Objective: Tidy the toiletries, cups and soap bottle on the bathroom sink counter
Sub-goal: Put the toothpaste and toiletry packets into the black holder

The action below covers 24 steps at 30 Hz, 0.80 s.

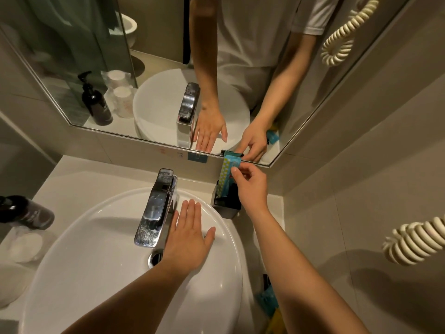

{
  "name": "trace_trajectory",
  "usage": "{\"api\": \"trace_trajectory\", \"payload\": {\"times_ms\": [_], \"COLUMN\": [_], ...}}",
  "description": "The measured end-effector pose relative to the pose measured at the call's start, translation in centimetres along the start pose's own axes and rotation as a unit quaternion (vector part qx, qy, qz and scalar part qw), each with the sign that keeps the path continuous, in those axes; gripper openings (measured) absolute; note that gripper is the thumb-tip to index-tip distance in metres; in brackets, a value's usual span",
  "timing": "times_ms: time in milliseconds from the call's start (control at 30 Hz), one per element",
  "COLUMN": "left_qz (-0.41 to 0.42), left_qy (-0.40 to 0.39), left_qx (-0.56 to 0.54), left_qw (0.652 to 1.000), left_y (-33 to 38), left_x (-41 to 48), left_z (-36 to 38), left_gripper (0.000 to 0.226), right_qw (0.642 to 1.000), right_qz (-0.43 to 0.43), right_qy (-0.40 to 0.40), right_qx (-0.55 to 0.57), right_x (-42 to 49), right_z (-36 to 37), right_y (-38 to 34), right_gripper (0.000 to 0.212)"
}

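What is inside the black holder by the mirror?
The black holder has a teal dotted packet standing upright in it, pinched at the top by the right hand. Its dark interior hides any other contents.

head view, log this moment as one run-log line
right hand: pinching teal packet, standing in black holder | left hand: open, flat over basin | soap bottle: left counter

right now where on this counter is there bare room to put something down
The clearest patch is the back counter, between the mirror edge and the basin rim, left of the faucet. The back right corner is crowded: the black holder with the teal packets, where the right hand works. The left edge holds the dark soap bottle and wrapped cups.
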<state>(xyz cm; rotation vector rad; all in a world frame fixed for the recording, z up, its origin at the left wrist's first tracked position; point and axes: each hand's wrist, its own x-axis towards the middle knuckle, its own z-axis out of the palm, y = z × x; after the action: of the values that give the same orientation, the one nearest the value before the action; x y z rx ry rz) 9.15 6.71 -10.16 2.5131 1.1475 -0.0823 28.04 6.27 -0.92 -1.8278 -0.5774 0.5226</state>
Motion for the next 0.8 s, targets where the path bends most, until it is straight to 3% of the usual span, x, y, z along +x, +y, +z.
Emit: {"api": "trace_trajectory", "payload": {"times_ms": [200, 400, 600, 800], "left_qz": [-0.003, -0.002, -0.003, -0.003], "left_qy": [0.002, 0.001, 0.005, -0.002], "left_qx": [0.004, 0.014, 0.025, 0.032], "left_qw": [1.0, 1.0, 1.0, 0.999], "left_y": [0.0, 0.3, 0.4, 0.3], "left_x": [0.1, -0.1, 0.0, 0.1], "left_z": [0.1, -0.4, -0.2, -0.1], "left_gripper": [0.081, 0.081, 0.081, 0.083], "right_qw": [0.999, 0.989, 0.935, 0.881], "right_qz": [0.023, 0.079, 0.224, 0.27], "right_qy": [0.023, 0.095, 0.045, 0.003], "right_qx": [0.0, -0.08, -0.27, -0.388], "right_x": [-0.6, -4.6, -9.6, -12.1], "right_z": [-1.0, -5.6, -9.4, -9.0], "right_y": [0.9, 5.6, 12.1, 13.0], "right_gripper": [0.022, 0.012, 0.037, 0.028]}}
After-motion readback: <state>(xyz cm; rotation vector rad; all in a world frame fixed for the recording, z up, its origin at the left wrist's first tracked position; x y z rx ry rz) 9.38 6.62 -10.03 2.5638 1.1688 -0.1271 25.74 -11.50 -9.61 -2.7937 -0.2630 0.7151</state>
